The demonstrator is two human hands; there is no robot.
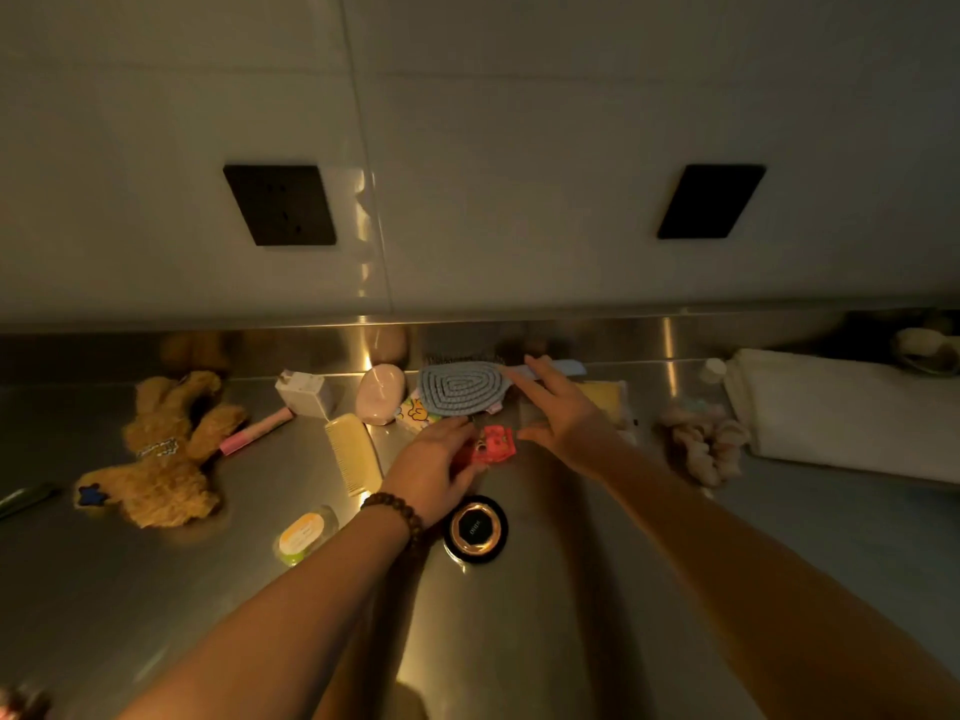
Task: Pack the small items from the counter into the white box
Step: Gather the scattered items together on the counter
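A small red-pink plastic item (492, 445) with pale dots is seen at the middle of the brushed steel counter (545, 615), its exact kind too dim to be told. It is touched at its near-left edge by the left hand (434, 467), whose fingers are curled over it; whether it is truly pinched cannot be told. A dark beaded bracelet (396, 511) is worn on that wrist. Just behind the red item, a pale blue oval hairbrush (460, 388) with a spiral back is laid flat, and its handle end is covered by the right hand (563, 407), held with fingers straight and spread, nothing gripped. A pink oval case (381, 393) and a white plug adapter (304, 393) are found left of the brush, with a cream plastic comb (354, 453) lying near the left hand. A round black compact with a gold ring (476, 530) is set beside the left wrist, and a yellow-green lidded tub (303, 535) a little further left. A brown plush toy (166, 454) is sprawled well to the left, a pink tube (255, 431) beside it. To the right, a pale scrunchie (701, 439) is seen next to a folded white towel (841, 413). No container is made out with certainty.
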